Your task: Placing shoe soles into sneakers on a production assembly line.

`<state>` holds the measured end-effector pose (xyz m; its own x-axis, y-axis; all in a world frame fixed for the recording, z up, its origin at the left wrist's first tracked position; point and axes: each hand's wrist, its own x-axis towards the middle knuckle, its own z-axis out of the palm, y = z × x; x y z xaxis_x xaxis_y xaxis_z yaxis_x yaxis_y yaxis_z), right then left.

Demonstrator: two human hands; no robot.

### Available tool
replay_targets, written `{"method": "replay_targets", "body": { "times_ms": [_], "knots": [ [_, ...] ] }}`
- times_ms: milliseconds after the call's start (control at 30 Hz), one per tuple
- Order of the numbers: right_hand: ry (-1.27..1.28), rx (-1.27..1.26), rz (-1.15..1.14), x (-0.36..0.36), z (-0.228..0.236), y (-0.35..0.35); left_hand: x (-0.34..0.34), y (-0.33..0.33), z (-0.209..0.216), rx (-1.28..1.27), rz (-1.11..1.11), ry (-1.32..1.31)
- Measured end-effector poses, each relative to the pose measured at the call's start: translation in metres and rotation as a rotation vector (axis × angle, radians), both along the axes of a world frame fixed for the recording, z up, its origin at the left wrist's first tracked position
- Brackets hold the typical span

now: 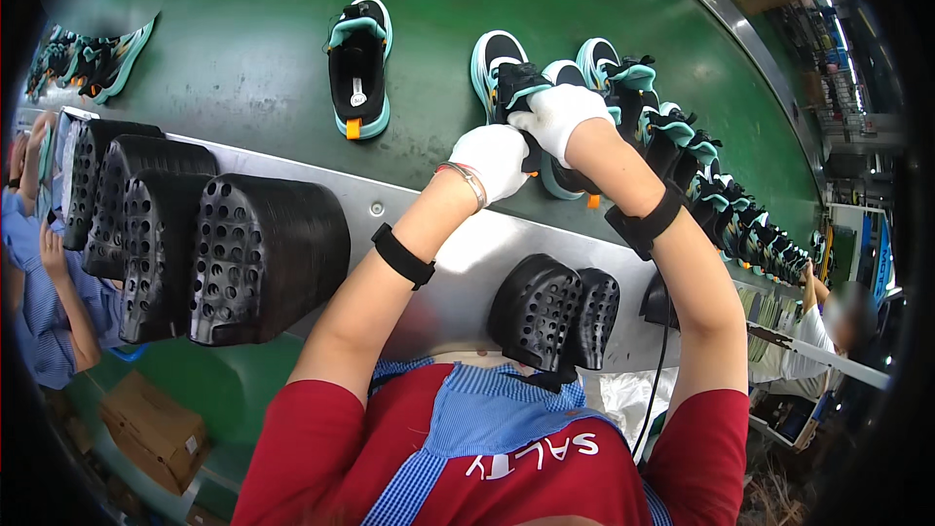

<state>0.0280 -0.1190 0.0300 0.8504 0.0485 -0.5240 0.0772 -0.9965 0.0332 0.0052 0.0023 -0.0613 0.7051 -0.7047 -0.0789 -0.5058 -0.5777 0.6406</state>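
Observation:
Both my hands wear white gloves and meet at one black sneaker (500, 51) with a teal sole, its toe pointing away from me. My left hand (490, 158) is closed around the sneaker's heel end. Across its opening, near the tongue, my right hand (562, 120) grips with bent fingers; the fingertips are partly hidden. Just right of it stands a matching sneaker (561, 178), partly covered by my right hand and forearm. To the left, a single sneaker (358, 68) stands apart with an orange heel tab toward me.
Rows of similar sneakers (672, 141) run off along the green work surface (243, 29) to the right; more sneakers (93, 63) stand far left. Black perforated blocks (273, 258) line the metal edge (429, 219), with smaller blocks (541, 312) nearer me. Other people work at both sides.

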Motion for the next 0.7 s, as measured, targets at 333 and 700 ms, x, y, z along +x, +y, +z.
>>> {"method": "replay_targets", "body": {
  "times_ms": [333, 700],
  "knots": [
    [-0.149, -0.032, 0.033, 0.026, -0.017, 0.023, 0.014, -0.005, 0.006, 0.111, 0.034, -0.104],
    [-0.372, 0.298, -0.027, -0.077, 0.074, -0.033, 0.008, -0.001, 0.046, 0.378, -0.007, 0.039]
  ]
}}
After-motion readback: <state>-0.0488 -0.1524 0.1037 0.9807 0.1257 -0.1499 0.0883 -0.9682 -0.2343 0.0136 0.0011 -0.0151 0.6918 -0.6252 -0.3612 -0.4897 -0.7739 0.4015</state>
